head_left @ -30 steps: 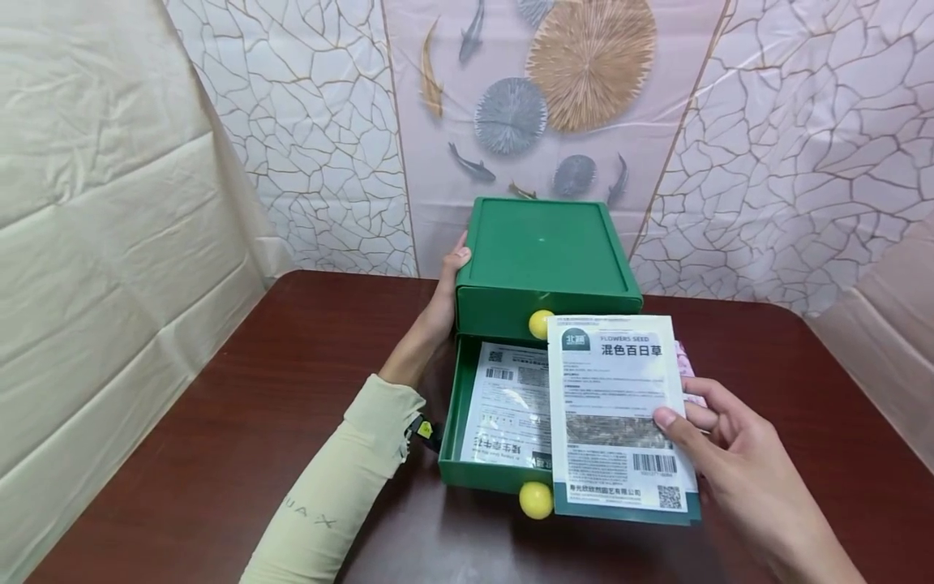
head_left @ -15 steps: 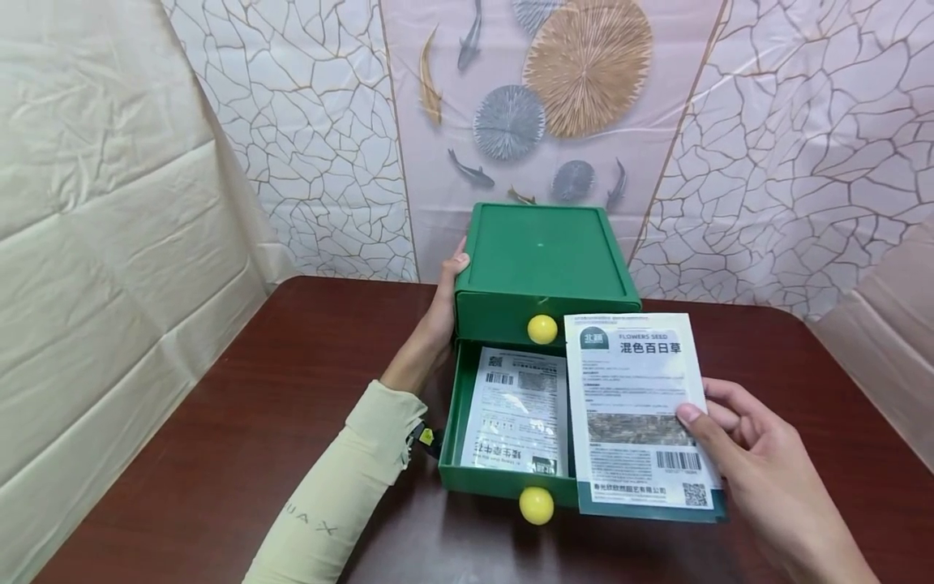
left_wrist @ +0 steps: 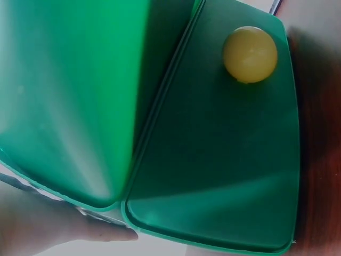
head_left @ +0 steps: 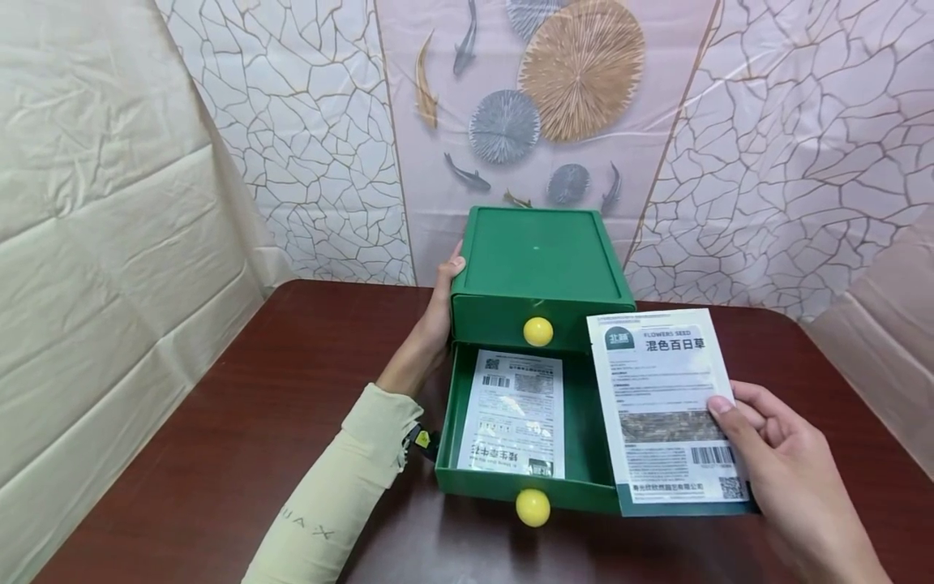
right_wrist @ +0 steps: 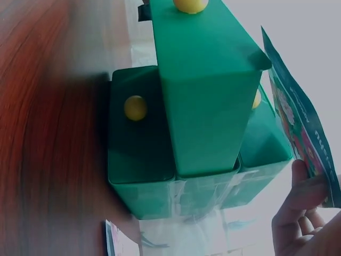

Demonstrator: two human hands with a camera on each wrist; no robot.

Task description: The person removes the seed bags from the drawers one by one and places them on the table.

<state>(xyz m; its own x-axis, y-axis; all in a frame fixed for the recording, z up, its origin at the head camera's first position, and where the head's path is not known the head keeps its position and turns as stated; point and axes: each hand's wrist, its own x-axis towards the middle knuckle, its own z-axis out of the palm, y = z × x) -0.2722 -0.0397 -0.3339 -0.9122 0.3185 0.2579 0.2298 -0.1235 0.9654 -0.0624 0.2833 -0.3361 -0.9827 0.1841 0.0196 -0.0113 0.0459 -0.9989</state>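
Note:
My right hand [head_left: 795, 466] pinches a white-and-teal flower seed packet [head_left: 660, 405] by its right edge, printed side up, thumb on top. The packet is held beside the pulled-out drawer [head_left: 589, 422] and overlaps its right front corner in the head view. Its colourful flower side [right_wrist: 295, 122] shows in the right wrist view. Inside the drawer, along the left, lies another seed packet [head_left: 512, 418], its print upside down. My left hand [head_left: 430, 320] rests against the left side of the green drawer cabinet [head_left: 540, 255]; the fingers are partly hidden behind it.
Yellow round knobs mark the drawers, such as the upper knob [head_left: 538, 331] and the open drawer's knob [head_left: 533, 508]. The lowest drawer [right_wrist: 141, 149] is closed. A packet's edge [right_wrist: 120, 240] shows on the brown table [head_left: 241, 422], right of the cabinet. A patterned cloth [head_left: 328, 162] hangs behind.
My right hand has moved right with the seed packet, uncovering the drawer's right part and the packet inside. The packet has tilted slightly. My left hand stays at the cabinet's side.

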